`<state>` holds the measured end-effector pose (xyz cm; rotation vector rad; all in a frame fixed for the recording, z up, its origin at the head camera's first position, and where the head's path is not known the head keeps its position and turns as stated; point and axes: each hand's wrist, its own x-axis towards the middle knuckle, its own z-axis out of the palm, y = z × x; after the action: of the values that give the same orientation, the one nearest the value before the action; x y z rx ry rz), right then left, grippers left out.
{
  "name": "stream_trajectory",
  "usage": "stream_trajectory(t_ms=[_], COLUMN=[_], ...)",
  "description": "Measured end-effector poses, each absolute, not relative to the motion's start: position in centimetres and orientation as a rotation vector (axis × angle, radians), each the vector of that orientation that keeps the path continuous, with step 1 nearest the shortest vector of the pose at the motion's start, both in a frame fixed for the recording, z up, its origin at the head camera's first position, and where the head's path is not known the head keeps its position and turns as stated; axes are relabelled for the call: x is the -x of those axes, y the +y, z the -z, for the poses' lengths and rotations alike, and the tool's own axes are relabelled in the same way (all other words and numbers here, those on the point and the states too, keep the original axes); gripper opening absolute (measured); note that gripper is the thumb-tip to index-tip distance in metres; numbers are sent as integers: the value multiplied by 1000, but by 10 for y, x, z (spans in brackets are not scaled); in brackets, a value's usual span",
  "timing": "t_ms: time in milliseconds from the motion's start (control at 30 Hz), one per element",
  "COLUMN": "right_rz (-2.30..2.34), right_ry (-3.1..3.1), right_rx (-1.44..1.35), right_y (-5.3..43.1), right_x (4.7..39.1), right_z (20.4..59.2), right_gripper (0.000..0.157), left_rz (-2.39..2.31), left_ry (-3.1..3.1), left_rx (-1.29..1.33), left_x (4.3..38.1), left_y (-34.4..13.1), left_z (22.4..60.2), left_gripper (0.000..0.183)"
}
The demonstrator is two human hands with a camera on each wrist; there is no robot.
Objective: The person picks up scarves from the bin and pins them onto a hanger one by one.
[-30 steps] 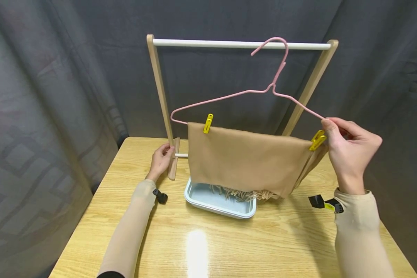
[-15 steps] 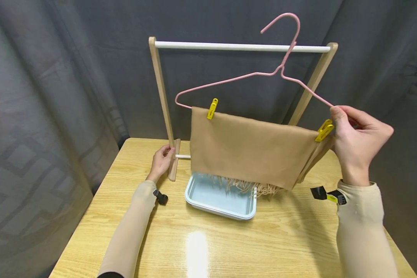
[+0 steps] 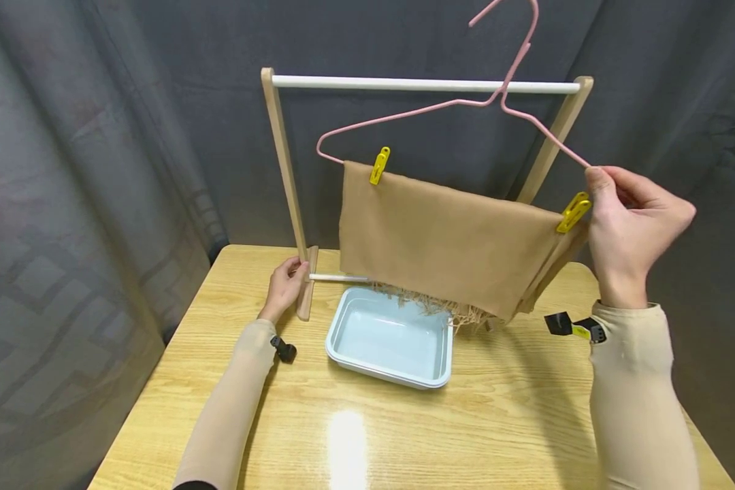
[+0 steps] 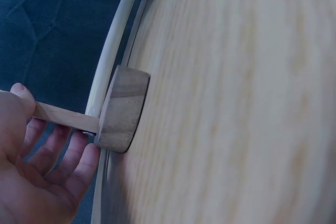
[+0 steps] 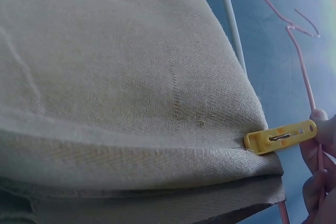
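Observation:
My right hand (image 3: pixel 637 224) pinches the right end of a pink wire hanger (image 3: pixel 517 64), holding it up in front of the rack. Folded over its lower bar hangs a tan fringed scarf (image 3: pixel 447 238), clipped by a yellow clothespin (image 3: pixel 380 166) on the left and more yellow clipping (image 3: pixel 574 212) on the right. In the right wrist view, one clothespin (image 5: pixel 281 137) bites the scarf's folded edge beside my fingers. My left hand (image 3: pixel 286 286) grips the wooden rack (image 3: pixel 284 150) low on its left upright, just above the foot (image 4: pixel 123 108). The hook's top is cut off in the head view.
A pale blue plastic basin (image 3: pixel 386 340) stands on the wooden table (image 3: pixel 233 401), below and in front of the scarf. The rack's white top rail (image 3: pixel 367 83) runs behind the hanger. Grey curtains (image 3: pixel 86 204) surround the table.
My right hand has raised the hanger and scarf, moving slightly right as well. The fringe has lifted off the basin, uncovering more of it. My left hand has stayed on the rack.

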<state>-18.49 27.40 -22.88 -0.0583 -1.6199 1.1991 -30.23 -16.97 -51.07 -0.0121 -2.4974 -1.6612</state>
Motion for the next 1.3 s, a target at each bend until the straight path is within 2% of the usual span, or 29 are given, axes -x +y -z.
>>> stream_trajectory(t_ms=[300,767,1100,1300], right_rz=[-1130,-1072,-1083,-1093], right_ry=[-1695,-1803,-1852,-1921], right_rx=[108,157,230,269], right_y=[268,280,277,275], right_x=[197,228,235,236], right_z=[233,272,281,286], right_gripper=[19,30,25,30], left_rz=[1656,1625,1636,1620], left_ry=[-2485,-2504,-2501,-2502], left_rx=[-1,-17,-31,-22], left_x=[299,295,296,298], left_y=[-176,-177,-176,-176], left_z=[509,514,512,512], left_gripper=[47,46,45,45])
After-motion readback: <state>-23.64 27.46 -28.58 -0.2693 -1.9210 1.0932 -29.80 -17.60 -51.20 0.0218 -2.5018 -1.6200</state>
